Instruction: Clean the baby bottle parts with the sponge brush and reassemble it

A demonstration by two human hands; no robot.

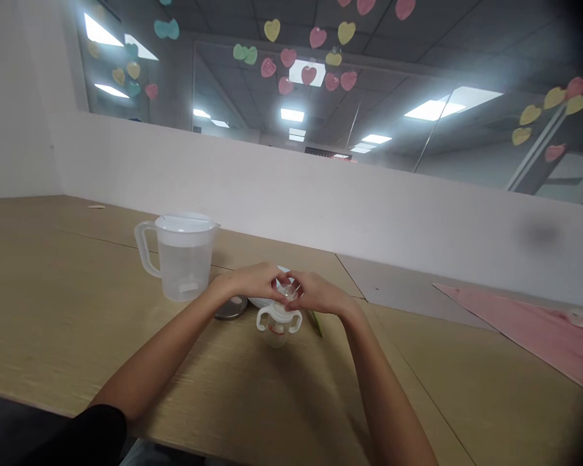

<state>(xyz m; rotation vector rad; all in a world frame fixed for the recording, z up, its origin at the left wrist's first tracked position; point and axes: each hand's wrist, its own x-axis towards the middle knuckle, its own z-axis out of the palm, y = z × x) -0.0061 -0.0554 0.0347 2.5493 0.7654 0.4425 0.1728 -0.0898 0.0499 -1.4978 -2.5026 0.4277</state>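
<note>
Head view: one two-handled bottle [278,318], long axis roughly upright, was just below the left hand [258,281] and right hand [319,293], both clamped about its clear top, neither plainly nearer, with the pitcher [184,266] leftward.

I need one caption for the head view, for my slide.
Left hand and right hand at the top of a two-handled bottle, a plastic pitcher standing nearby.
</note>
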